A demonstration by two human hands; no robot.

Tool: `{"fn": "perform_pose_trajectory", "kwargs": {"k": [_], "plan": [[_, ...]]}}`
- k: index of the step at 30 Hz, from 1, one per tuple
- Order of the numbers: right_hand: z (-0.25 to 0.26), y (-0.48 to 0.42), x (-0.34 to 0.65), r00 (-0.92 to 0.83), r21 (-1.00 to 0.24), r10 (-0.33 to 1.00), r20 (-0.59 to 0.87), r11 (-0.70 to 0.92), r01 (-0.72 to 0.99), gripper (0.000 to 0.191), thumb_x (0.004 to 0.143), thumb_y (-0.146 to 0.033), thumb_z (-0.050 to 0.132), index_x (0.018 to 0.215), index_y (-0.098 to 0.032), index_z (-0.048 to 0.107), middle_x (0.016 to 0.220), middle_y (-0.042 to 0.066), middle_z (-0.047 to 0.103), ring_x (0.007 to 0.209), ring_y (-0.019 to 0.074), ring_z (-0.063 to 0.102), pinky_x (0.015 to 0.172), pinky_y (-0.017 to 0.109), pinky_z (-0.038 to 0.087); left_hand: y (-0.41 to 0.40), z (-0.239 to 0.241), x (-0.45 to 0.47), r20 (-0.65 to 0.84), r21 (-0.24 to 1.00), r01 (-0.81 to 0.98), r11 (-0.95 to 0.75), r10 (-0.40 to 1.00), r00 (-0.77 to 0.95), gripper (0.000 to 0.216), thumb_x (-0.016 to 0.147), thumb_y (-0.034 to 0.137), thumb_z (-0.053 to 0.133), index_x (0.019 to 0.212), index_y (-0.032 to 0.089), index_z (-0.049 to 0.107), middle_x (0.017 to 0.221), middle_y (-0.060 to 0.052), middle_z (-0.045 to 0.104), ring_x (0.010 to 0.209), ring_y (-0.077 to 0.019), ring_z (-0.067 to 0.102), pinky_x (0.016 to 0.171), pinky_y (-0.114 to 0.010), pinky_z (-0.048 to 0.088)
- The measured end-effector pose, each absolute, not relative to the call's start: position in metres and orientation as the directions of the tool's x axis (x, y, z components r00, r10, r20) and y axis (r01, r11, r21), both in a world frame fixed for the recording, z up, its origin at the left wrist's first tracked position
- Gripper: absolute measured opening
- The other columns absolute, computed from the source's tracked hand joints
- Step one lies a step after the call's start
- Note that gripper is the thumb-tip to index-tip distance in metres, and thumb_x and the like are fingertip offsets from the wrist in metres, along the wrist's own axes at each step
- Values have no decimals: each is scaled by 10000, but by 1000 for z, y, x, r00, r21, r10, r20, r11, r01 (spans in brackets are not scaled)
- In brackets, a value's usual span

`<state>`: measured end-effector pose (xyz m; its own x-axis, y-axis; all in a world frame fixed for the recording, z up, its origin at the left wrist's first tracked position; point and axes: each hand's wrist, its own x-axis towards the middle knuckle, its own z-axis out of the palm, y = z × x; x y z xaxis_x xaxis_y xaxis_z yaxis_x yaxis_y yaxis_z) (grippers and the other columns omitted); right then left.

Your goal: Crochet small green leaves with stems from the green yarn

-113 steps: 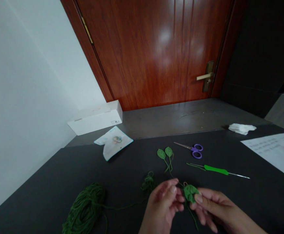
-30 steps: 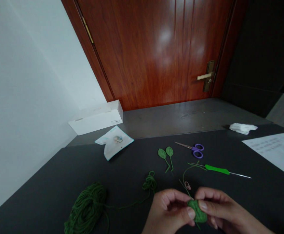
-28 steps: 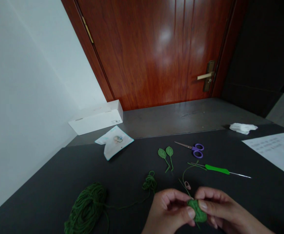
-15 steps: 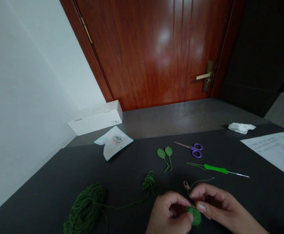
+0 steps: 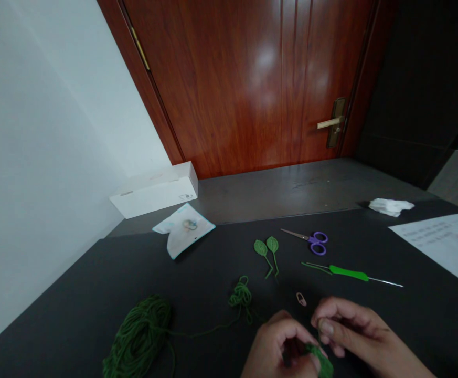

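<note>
A small green crocheted piece (image 5: 325,364) is pinched in my left hand (image 5: 281,346), low in the view; its lower part runs off the bottom edge. Close on its right, my right hand (image 5: 349,328) has thumb and forefinger pressed together. What lies between those fingertips is too small and dark to make out. Just beyond my hands rests a pink stitch marker (image 5: 301,299). A loose bundle of green yarn (image 5: 241,294) lies left of my hands, with a strand leading to a large skein of green yarn (image 5: 138,336).
Two crocheted leaves (image 5: 266,248) with stems lie ahead on the dark table (image 5: 213,262). Purple-handled scissors (image 5: 317,243) and a green-handled crochet hook (image 5: 349,273) are to their right. Farther out are a plastic pouch (image 5: 189,231), white box (image 5: 156,191), crumpled tissue (image 5: 391,207) and printed paper (image 5: 445,241).
Both hands have shifted slightly right and down, and the crocheted piece has tilted in my left hand. The yarn tail above my right hand no longer shows there.
</note>
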<state>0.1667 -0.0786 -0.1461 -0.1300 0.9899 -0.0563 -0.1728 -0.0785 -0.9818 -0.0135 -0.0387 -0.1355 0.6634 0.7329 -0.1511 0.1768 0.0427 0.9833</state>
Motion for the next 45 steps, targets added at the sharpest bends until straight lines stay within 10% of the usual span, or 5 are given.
{"fn": "perform_pose_trajectory", "kwargs": {"k": [13, 24, 31, 45], "plan": [[-146, -85, 172, 39, -989, 999, 37, 42, -140, 125, 801, -390, 665, 854, -310, 746, 818, 10, 648, 545, 119, 530, 578, 265, 450, -40, -137, -12, -313, 944, 285, 165, 717, 623, 204, 663, 180, 606, 816, 140, 735, 673, -29, 638, 545, -107, 462, 513, -216, 317], [-129, -83, 166, -25, -872, 999, -48, -54, -487, 171, 819, -384, 654, 774, -222, 687, 744, 5, 701, 407, 62, 528, 504, 235, 452, -41, -119, -10, -350, 896, 101, 433, 544, 763, 391, 694, 434, 711, 938, 131, 741, 634, 7, 508, 513, -61, 370, 518, -211, 280], [-124, -83, 162, -149, -828, 966, -212, -259, -497, 240, 810, -453, 633, 782, -216, 618, 418, -90, 429, 332, 32, 174, 366, 177, 191, -41, -124, -13, -390, 883, 159, 442, 501, 773, 314, 733, 412, 688, 893, 152, 764, 641, -11, 556, 531, -67, 416, 556, -210, 301], [-106, -89, 170, 4, -890, 984, -175, -157, -429, 276, 763, -493, 651, 722, -220, 658, 488, -56, 364, 481, 110, 235, 475, 236, 309, -42, -112, -8, -343, 909, 147, 389, 501, 794, 309, 743, 386, 669, 876, 126, 768, 623, -24, 568, 504, -75, 410, 506, -220, 268]]}}
